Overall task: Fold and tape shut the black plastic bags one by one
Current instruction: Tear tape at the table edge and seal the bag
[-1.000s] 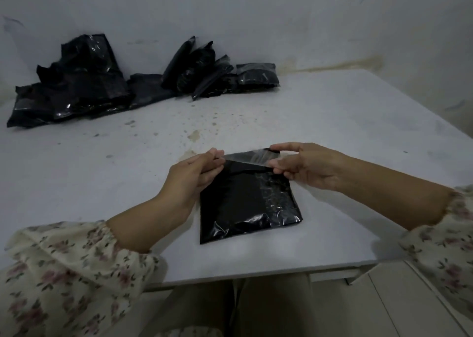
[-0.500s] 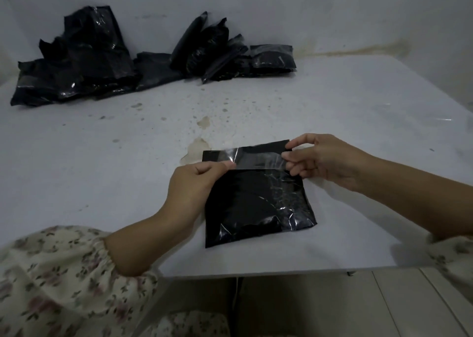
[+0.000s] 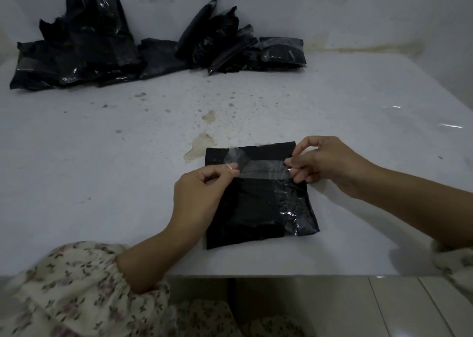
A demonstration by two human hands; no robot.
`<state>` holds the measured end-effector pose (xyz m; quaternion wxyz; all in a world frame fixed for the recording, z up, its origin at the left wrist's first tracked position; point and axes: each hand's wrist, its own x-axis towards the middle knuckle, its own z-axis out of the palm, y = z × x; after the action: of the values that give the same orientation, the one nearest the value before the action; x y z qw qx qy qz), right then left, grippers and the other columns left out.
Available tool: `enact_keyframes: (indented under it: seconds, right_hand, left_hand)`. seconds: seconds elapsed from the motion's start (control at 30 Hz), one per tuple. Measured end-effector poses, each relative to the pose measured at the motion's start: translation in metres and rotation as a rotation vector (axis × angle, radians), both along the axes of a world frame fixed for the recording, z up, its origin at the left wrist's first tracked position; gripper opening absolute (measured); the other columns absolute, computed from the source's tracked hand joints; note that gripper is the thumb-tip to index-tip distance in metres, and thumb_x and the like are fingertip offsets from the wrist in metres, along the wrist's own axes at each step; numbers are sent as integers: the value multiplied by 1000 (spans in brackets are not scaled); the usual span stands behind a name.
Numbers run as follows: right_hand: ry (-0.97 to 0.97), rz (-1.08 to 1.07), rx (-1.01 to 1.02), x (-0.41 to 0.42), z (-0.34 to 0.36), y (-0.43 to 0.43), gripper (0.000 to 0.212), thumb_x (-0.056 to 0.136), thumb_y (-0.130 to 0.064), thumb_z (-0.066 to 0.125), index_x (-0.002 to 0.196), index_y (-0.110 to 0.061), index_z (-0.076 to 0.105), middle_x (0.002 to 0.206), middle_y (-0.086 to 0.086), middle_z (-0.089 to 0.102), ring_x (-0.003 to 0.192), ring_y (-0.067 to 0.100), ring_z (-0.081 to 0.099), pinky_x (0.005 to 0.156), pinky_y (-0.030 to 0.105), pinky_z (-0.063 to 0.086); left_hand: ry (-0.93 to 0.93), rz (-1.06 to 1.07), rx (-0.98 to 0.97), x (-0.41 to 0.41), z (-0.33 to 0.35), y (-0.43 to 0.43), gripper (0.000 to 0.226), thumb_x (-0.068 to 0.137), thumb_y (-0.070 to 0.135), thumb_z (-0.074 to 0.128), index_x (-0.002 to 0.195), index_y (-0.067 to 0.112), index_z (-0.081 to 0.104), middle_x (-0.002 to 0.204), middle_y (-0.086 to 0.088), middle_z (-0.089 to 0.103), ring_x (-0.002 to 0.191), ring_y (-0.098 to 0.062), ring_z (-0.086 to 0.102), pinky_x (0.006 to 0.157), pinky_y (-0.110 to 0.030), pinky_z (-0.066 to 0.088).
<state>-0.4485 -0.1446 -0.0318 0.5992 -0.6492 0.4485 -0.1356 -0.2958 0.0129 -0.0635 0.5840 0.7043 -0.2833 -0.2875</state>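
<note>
A folded black plastic bag (image 3: 258, 206) lies flat on the white table (image 3: 102, 170) near its front edge. A strip of clear tape (image 3: 261, 166) is stretched across the bag's upper part. My left hand (image 3: 199, 198) pinches the tape's left end between thumb and fingers. My right hand (image 3: 325, 164) pinches the right end at the bag's right edge. The tape's left end curls up a little above the bag.
A heap of black plastic bags (image 3: 76, 45) lies at the back left against the wall. More folded black bags (image 3: 238, 47) lean at the back middle. Brown stains (image 3: 199, 147) mark the table beside the bag. A tiled floor (image 3: 409, 308) shows below the table's front edge.
Both hands have brought the tape strip down from above the bag's top edge onto its upper part. The bag's top flap now shows behind the tape.
</note>
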Motion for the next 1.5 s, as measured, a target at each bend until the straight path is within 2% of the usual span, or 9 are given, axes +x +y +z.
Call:
enact_keyframes:
  seconds: [0.3, 0.43, 0.57, 0.63, 0.77, 1.0, 1.2, 1.37, 1.5]
  right_hand:
    - [122, 40, -99, 7, 0, -4, 23, 80, -5, 74, 81, -9, 51, 54, 8, 65, 43, 16, 62, 36, 18, 34]
    - [142, 121, -231, 10, 1, -6, 23, 79, -5, 74, 80, -8, 51, 51, 6, 62, 39, 17, 58, 41, 18, 42]
    - [324, 201, -452, 8, -2, -10, 30, 79, -32, 76, 80, -13, 53, 57, 1, 65, 47, 15, 58, 59, 31, 46]
    - [442, 207, -495, 3, -6, -13, 40, 77, -50, 72, 79, -15, 53, 62, 1, 65, 49, 14, 54, 55, 29, 41]
    - [490, 246, -648, -5, -13, -16, 42, 78, -57, 65, 76, -18, 51, 60, -7, 53, 58, 12, 49, 56, 29, 33]
    - [300, 343, -693, -9, -2, -20, 34, 70, -40, 79, 86, -23, 53, 71, -7, 50, 63, 8, 46, 56, 20, 34]
    - [164, 784, -874, -12, 10, -31, 50, 68, -16, 85, 104, -39, 60, 117, -12, 48, 108, 6, 39, 90, 2, 27]
    - [132, 762, -651, -6, 26, -41, 40, 81, -3, 72, 109, -30, 63, 117, -13, 59, 111, -3, 51, 98, 16, 38]
    - [3, 705, -885, 11, 10, -17, 20, 89, -12, 65, 109, -17, 66, 113, 0, 61, 106, 8, 56, 96, 22, 41]
  left_hand:
    - [-54, 7, -11, 0, -5, -1, 10, 87, 17, 68, 82, 21, 76, 88, 22, 72, 87, 12, 64, 80, -3, 46]
    - [-64, 1, -17, -3, -3, 0, 13, 87, 14, 68, 80, 21, 76, 88, 22, 72, 87, 11, 64, 79, -3, 46]
    - [-101, 13, -13, -3, -3, 0, 15, 87, 12, 68, 79, 22, 75, 83, 24, 70, 83, 14, 63, 73, 0, 43]
    - [-102, 7, -14, -3, -4, 0, 13, 88, 12, 67, 79, 18, 75, 87, 22, 71, 85, 14, 63, 74, 0, 44]
    - [-110, -5, -17, -3, -5, 0, 12, 89, 12, 66, 81, 13, 75, 90, 20, 72, 86, 13, 63, 75, 0, 44]
    - [-108, -4, -38, -5, -5, 1, 13, 89, 13, 66, 79, 10, 74, 91, 18, 72, 87, 13, 63, 74, 0, 43]
    - [-122, -4, -49, -5, -5, 0, 12, 88, 10, 66, 80, 7, 74, 90, 16, 72, 85, 13, 63, 73, -1, 43]
    - [-140, -2, -37, -4, -6, 1, 12, 88, 11, 67, 81, 13, 75, 92, 15, 73, 87, 11, 64, 74, -1, 44]
    - [-132, 20, -27, -4, -6, 0, 11, 88, 15, 68, 80, 14, 76, 90, 16, 74, 86, 10, 65, 76, -4, 46]
